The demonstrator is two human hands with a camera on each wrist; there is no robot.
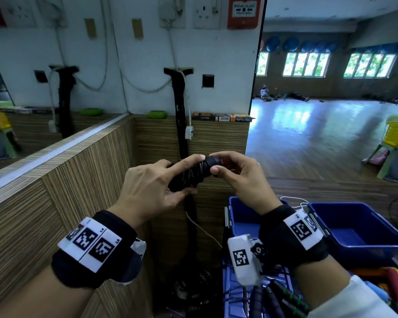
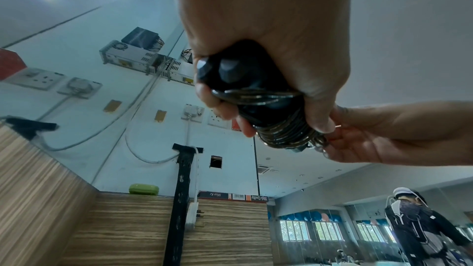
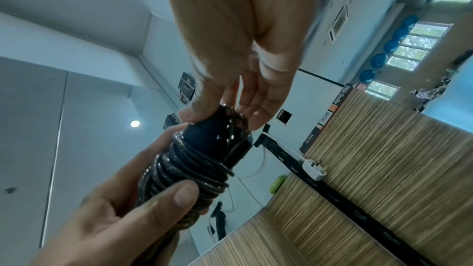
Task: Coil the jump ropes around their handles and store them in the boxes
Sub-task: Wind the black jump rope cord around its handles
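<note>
Both hands meet at chest height in front of a wood-panelled wall [image 1: 83, 171], sharing 1 black bundle [image 1: 192, 174]: 2 handles side by side with thin glossy rope [image 3: 189, 171] wound tightly round them.

The left hand [image 1: 152, 187] grips the bundle's lower end, thumb beneath, fingers curled over, index finger stretched along the top toward 2 o'clock. From the left wrist view 2 rounded handle ends [image 2: 225, 70] poke out of the fist, and the palm hides most of the coil.

The right hand [image 1: 237, 177] pinches the upper end [image 1: 213, 162] between thumb and fingertips; the other fingers are loosely bent. What it nips, handle cap or rope tail, cannot be told: the tip is black on black and partly covered. In the left wrist view something like small metal links shows by the right fingers [image 2: 358, 143], too blurred to name.

At 4 o'clock below the hands sit 2 blue boxes [image 1: 359, 226]. The right wrist covers part of the nearer one [image 1: 239, 214], whose contents are hidden. At 5 o'clock, cut off by the frame edge, more black handles [image 1: 283, 297] lie in a tangle; their number is unclear.
</note>
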